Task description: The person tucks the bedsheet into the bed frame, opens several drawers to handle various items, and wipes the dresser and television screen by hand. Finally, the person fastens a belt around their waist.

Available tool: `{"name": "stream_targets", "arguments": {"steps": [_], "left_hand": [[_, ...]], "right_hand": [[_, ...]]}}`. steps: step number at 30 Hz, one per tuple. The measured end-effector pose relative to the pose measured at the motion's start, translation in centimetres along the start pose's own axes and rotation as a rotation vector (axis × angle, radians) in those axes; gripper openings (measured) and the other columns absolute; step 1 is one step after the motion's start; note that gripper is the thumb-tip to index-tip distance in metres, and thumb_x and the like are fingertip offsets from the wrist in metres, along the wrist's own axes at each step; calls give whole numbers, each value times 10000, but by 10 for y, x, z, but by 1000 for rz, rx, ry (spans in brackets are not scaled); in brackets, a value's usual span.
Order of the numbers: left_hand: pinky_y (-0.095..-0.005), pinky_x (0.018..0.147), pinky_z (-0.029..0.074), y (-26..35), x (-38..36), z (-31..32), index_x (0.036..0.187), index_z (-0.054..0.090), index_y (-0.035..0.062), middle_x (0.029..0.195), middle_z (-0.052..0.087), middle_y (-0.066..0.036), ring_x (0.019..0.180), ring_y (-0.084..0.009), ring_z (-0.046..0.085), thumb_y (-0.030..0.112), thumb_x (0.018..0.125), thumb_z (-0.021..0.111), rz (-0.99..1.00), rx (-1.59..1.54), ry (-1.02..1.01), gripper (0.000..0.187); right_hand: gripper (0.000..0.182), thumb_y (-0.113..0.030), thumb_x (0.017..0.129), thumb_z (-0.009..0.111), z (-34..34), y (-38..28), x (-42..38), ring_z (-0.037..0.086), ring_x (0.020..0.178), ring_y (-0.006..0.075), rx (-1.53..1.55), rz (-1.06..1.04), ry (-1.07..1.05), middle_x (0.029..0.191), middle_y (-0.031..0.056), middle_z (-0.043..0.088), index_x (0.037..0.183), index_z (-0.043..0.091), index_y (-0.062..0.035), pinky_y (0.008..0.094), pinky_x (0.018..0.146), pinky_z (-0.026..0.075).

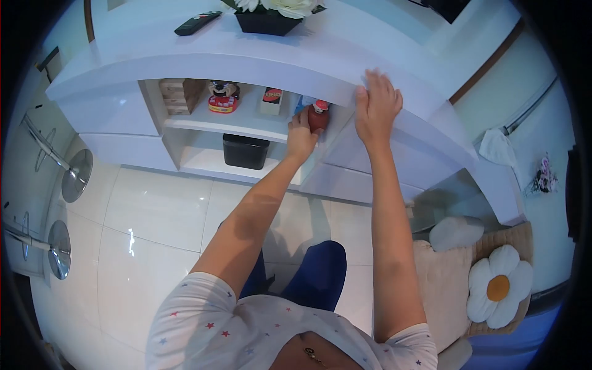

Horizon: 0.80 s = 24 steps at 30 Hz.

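Note:
My left hand [301, 134] reaches into the upper shelf of the white cabinet [246, 63]. Its fingers and thumb are closed around a dark red bottle [318, 118] with a brighter red top, near the shelf's right wall. Behind that hand a blue item [303, 103] is partly hidden. Left of it a small white, black and red box [271, 101] stands upright. My right hand [378, 110] lies against the front edge of the cabinet top, fingers stretched out and holding nothing.
Further left on the shelf are a dark-headed figurine with a red base [222, 98] and a stacked wooden block set [177, 97]. A black bin [245, 152] stands below. A remote [197, 23] and a flower pot [269, 21] sit on top. A cushioned seat [441, 277] is at right.

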<state>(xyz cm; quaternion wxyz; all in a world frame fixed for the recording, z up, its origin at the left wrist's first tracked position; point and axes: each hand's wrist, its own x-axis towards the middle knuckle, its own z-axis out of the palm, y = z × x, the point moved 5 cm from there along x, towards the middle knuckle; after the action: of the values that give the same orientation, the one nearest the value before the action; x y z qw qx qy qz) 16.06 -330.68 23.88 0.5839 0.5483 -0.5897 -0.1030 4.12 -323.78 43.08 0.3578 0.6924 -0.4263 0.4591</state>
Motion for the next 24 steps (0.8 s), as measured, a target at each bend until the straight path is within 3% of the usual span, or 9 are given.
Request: {"name": "stream_targets", "arguments": {"steps": [4, 5, 8, 14, 17, 20, 21, 24], "left_hand": [[-470, 873, 419, -3, 2, -3, 1313, 334, 62, 1221, 417, -240, 1025, -439, 458, 182, 646, 770, -56, 24, -23, 806], [-477, 893, 398, -4, 3, -3, 1300, 349, 30, 1175, 447, -247, 1030, -447, 451, 195, 627, 780, -18, 1, -20, 816], [-467, 902, 389, -5, -2, -6, 1290, 353, 1, 1179, 446, -256, 1036, -432, 451, 168, 648, 757, 13, -61, -25, 777], [-414, 922, 377, -32, -12, -66, 1287, 350, -45, 1172, 460, -252, 1049, -420, 451, 98, 691, 703, 117, 145, 225, 707], [-406, 918, 396, -64, 6, -96, 1300, 320, -54, 1207, 459, -260, 1088, -419, 455, 115, 686, 716, -9, 135, 271, 751], [-418, 880, 433, -82, 25, -103, 1301, 299, -86, 1157, 491, -281, 1055, -403, 504, 137, 679, 730, -10, 241, 164, 789], [-415, 850, 463, -80, 30, -103, 1310, 296, -72, 1147, 518, -274, 1040, -403, 531, 211, 658, 768, 1, 281, 125, 854], [-412, 856, 459, -89, 48, -95, 1325, 301, -34, 1118, 553, -247, 1032, -382, 545, 270, 640, 786, -158, 381, -156, 893]], "right_hand": [[320, -328, 851, 480, 22, -4, -4, 490, 1049, 252, 52, 71, 79, 1029, 61, 601, 1031, 603, -93, 447, 990, 247], [307, -327, 845, 482, 22, -5, -7, 504, 1014, 242, 44, 95, 108, 1014, 54, 603, 995, 616, -96, 441, 983, 257], [303, -328, 839, 475, 22, -4, -8, 509, 981, 223, 38, 57, 144, 997, 41, 610, 988, 616, -105, 431, 975, 264], [303, -339, 846, 458, 25, -1, -9, 509, 979, 216, 17, 48, 167, 986, 33, 611, 971, 624, -119, 421, 972, 261], [302, -344, 845, 457, 25, -2, -9, 508, 979, 215, 18, 45, 181, 990, 29, 611, 961, 627, -122, 419, 973, 260], [303, -346, 845, 460, 25, -1, -10, 510, 981, 215, 13, 45, 176, 992, 29, 612, 962, 628, -123, 417, 976, 256], [303, -346, 845, 460, 25, 0, -9, 511, 979, 216, 13, 42, 177, 990, 30, 612, 962, 628, -122, 418, 975, 259], [304, -347, 845, 461, 25, -1, -10, 515, 970, 219, 9, 40, 178, 985, 33, 613, 963, 627, -122, 424, 969, 269]]}}
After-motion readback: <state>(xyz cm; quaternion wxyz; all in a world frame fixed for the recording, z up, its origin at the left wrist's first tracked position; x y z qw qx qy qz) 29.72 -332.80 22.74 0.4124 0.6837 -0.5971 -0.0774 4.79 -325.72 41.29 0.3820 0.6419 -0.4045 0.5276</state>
